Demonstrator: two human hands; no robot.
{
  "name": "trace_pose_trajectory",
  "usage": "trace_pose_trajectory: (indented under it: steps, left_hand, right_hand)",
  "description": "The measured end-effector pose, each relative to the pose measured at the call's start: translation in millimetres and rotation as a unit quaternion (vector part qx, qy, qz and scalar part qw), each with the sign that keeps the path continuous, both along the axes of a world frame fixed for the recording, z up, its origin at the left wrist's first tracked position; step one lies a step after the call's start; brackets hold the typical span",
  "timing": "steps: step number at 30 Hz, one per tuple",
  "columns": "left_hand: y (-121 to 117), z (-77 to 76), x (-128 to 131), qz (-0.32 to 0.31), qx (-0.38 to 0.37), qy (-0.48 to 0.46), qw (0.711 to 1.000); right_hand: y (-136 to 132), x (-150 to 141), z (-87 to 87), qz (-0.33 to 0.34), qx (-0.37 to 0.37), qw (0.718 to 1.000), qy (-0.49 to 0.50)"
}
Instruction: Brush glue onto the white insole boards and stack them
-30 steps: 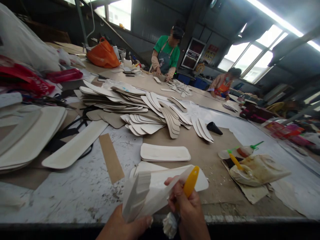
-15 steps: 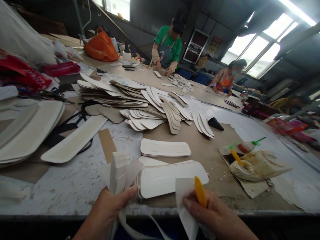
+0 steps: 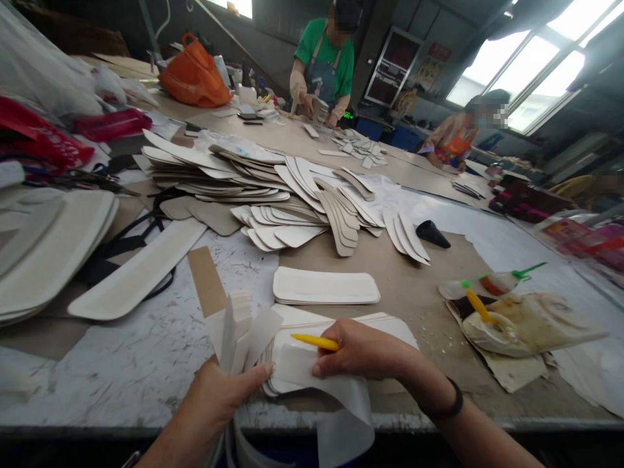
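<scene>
Swung leftward since the earlier frame, the right hand (image 3: 353, 351) is over a stack of white panels (image 3: 394, 330), fingers curled around a yellow tool (image 3: 312, 340), whose inner end they hide, and pinching a drooping white strip (image 3: 295, 363). Left of them, the left hand (image 3: 219, 393) clasps a bundle of white strips (image 3: 236, 331), its own fingers mostly hidden behind it. Beyond the right fingers lies a second stack (image 3: 325, 286); farther, a blurred person (image 3: 575, 187) is hard to make out.
</scene>
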State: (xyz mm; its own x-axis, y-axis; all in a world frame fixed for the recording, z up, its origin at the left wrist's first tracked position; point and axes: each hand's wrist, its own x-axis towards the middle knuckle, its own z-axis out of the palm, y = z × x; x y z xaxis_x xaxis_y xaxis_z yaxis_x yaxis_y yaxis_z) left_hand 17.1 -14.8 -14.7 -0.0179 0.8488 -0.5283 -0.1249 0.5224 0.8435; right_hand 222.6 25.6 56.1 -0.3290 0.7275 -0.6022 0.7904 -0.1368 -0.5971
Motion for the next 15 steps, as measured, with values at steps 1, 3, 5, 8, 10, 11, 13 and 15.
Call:
trace_pose_trajectory:
  steps: [1,3,5,8,10,11,13,15]
  left_hand:
    - [0,-0.7,0,0.007,0.001,0.007,1.0]
    - [1,-4.2,1,0.021,-0.004,0.026,0.999]
    - [2,-8.2,2,0.028,-0.005,0.048,0.998]
    - [2,-10.3,3,0.028,-0.012,0.064,0.997]
    - [2,-8.7,1,0.022,-0.019,0.069,0.997]
    - [1,-7.1,0,0.021,-0.024,0.079,0.996]
    - [-2,-3.0,-6,0.026,-0.033,0.123,0.991]
    - [-8,2.0,-15,0.018,-0.035,0.175,0.984]
  right_hand:
    - [4,-1,-0.4,0.008,-0.003,1.0,-0.004]
    - [10,-4,-2.0,0.025,0.003,0.999,-0.026]
    - [15,-7,-4.3,0.048,0.018,0.997,-0.053]
    - [18,-11,-6.5,0.085,0.04,0.991,-0.094]
    - [20,-13,-6.2,0.102,0.054,0.987,-0.115]
    - [20,-14,-5.5,0.107,0.059,0.985,-0.123]
    - [20,-14,-3.7,0.116,0.057,0.983,-0.131]
    - [21,-14,-2.0,0.12,0.052,0.983,-0.132]
